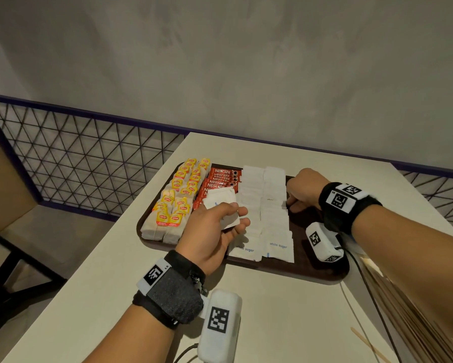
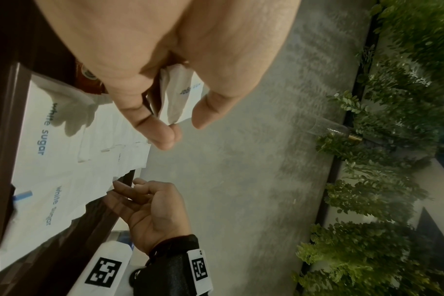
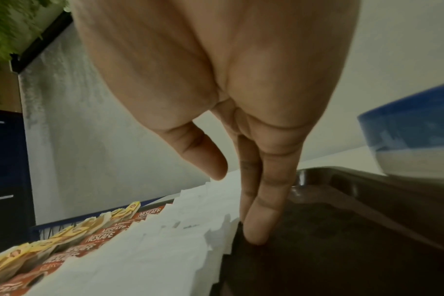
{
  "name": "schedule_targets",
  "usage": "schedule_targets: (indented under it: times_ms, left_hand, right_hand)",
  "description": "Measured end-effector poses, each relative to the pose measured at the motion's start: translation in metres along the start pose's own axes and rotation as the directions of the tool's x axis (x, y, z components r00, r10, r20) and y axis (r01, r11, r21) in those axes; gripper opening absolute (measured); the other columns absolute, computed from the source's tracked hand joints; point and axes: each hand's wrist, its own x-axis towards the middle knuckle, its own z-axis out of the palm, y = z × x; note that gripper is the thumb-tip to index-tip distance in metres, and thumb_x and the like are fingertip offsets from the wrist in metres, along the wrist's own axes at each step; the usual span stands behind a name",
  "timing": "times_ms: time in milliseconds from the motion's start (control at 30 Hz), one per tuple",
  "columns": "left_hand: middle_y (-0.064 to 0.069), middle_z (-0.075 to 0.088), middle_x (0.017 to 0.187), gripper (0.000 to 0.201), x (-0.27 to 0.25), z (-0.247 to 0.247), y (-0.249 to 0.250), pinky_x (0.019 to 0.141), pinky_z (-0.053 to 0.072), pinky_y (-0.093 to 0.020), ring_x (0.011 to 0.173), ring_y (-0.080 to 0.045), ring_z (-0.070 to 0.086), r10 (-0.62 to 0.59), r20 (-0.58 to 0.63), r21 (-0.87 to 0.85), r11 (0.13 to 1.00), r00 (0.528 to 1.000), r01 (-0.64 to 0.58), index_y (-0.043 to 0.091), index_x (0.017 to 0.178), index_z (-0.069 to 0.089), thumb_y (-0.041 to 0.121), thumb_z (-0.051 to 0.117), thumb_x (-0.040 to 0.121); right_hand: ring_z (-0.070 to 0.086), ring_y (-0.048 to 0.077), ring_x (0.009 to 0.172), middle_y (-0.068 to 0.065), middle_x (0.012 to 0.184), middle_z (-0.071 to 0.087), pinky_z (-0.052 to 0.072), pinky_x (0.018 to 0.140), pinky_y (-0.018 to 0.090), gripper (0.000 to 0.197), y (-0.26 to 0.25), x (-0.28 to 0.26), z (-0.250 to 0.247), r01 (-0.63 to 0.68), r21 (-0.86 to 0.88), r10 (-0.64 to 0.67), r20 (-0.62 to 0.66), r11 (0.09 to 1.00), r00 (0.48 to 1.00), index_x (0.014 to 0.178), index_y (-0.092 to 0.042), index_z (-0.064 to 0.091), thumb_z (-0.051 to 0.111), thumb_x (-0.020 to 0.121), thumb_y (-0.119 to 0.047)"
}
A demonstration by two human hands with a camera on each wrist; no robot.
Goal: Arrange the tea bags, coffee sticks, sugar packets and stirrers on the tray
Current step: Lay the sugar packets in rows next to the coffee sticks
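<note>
A brown tray (image 1: 311, 271) lies on the white table. It holds yellow-tagged tea bags (image 1: 178, 195) at its left, red coffee sticks (image 1: 220, 179) beside them, then two columns of white sugar packets (image 1: 272, 205). My left hand (image 1: 239, 214) hovers over the tray's middle and pinches a few sugar packets (image 1: 220, 199) between thumb and fingers; the same held packets (image 2: 180, 96) show in the left wrist view. My right hand (image 1: 292, 201) holds nothing. Its straight fingertips (image 3: 256, 230) touch the tray floor at the right edge of the right sugar column. Wooden stirrers (image 1: 403, 310) lie off the tray, bottom right.
The table's left edge drops off toward a dark wire-mesh railing (image 1: 89, 158). A grey wall stands behind the table. A blue and white container (image 3: 413, 140) sits to the right of the tray. A thin cable (image 1: 369, 289) runs along the table near the stirrers.
</note>
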Motion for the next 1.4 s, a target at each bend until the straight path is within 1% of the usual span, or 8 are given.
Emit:
schedule_targets:
  times_ms: [133,267,500,633,833,1167,1300,1400]
  left_hand:
    - [-0.014,0.074,0.091,0.012,-0.001,0.000,0.001,0.079,0.054,-0.036,0.078,-0.027,0.068,0.001,-0.002,-0.007,1.000,1.000,-0.001,0.009,0.107,0.065,0.003,0.059,0.099]
    - [-0.014,0.075,0.092,0.012,-0.001,0.001,0.001,0.075,0.056,-0.033,0.079,-0.027,0.069,-0.009,0.003,-0.008,1.000,1.000,0.009,0.009,0.108,0.064,0.003,0.059,0.098]
    - [-0.018,0.075,0.097,0.020,-0.001,0.001,0.000,0.081,0.061,-0.036,0.082,-0.028,0.073,-0.014,0.012,-0.048,0.999,1.000,0.014,0.009,0.115,0.062,0.001,0.055,0.098]
    - [-0.024,0.075,0.104,0.036,0.001,-0.002,-0.001,0.084,0.063,-0.041,0.088,-0.035,0.074,-0.064,0.041,-0.133,0.989,0.997,0.068,0.006,0.129,0.057,0.000,0.043,0.096]
    - [-0.027,0.072,0.113,0.039,0.001,-0.001,-0.003,0.082,0.063,-0.040,0.095,-0.038,0.073,-0.063,0.018,-0.106,0.992,0.998,0.064,0.001,0.129,0.058,-0.004,0.042,0.093]
    - [-0.030,0.072,0.111,0.046,0.000,-0.001,-0.002,0.090,0.061,-0.050,0.100,-0.046,0.073,-0.077,0.145,-0.134,0.986,0.987,0.096,-0.002,0.140,0.047,-0.007,0.032,0.096]
    - [-0.028,0.070,0.122,0.043,-0.001,-0.001,-0.003,0.108,0.048,-0.055,0.111,-0.048,0.068,-0.106,0.281,-0.043,0.992,0.954,0.123,0.000,0.141,0.048,-0.011,0.035,0.101]
    - [-0.024,0.069,0.126,0.041,-0.004,0.000,-0.006,0.098,0.057,-0.048,0.115,-0.046,0.067,-0.124,0.368,0.059,0.992,0.921,0.110,0.005,0.140,0.054,-0.009,0.042,0.103]
  right_hand:
    - [0.077,0.030,0.082,0.012,0.094,0.079,0.063,0.086,0.043,0.017,-0.002,-0.006,-0.007,-0.058,0.003,0.058,0.021,0.998,0.998,0.095,0.004,0.067,0.052,0.097,-0.004]
    - [0.073,0.025,0.069,0.015,0.086,0.074,0.064,0.069,0.033,0.018,0.002,-0.019,-0.011,-0.029,-0.016,0.030,0.045,0.999,0.999,0.083,-0.001,0.063,0.052,0.097,0.000]
    - [0.078,0.029,0.080,0.013,0.093,0.080,0.064,0.085,0.043,0.013,0.008,-0.052,-0.009,-0.022,-0.029,0.026,0.128,0.999,0.991,0.100,-0.003,0.065,0.052,0.100,-0.005]
    - [0.078,0.035,0.081,0.019,0.089,0.079,0.066,0.077,0.045,0.023,0.022,-0.074,-0.006,0.002,-0.085,0.010,0.140,0.996,0.990,0.107,0.007,0.070,0.054,0.098,-0.007]
    - [0.077,0.018,0.066,0.006,0.079,0.079,0.065,0.071,0.031,0.025,0.026,-0.098,0.003,0.060,-0.152,-0.033,0.176,0.987,0.984,0.112,-0.007,0.070,0.047,0.101,-0.006]
    - [0.074,0.018,0.083,-0.001,0.091,0.075,0.064,0.085,0.040,0.018,0.030,-0.103,-0.004,0.167,-0.205,-0.154,0.079,0.964,0.985,0.114,-0.019,0.068,0.058,0.099,-0.018]
    - [0.075,0.017,0.080,-0.001,0.091,0.077,0.064,0.081,0.036,0.016,0.023,-0.117,-0.003,0.274,0.106,-0.281,0.054,0.956,0.958,0.114,-0.024,0.068,0.063,0.100,-0.019]
    - [0.076,0.017,0.081,0.001,0.094,0.078,0.065,0.076,0.035,0.016,0.016,-0.130,0.007,0.331,0.317,-0.341,-0.024,0.889,0.940,0.112,-0.026,0.069,0.070,0.097,-0.025]
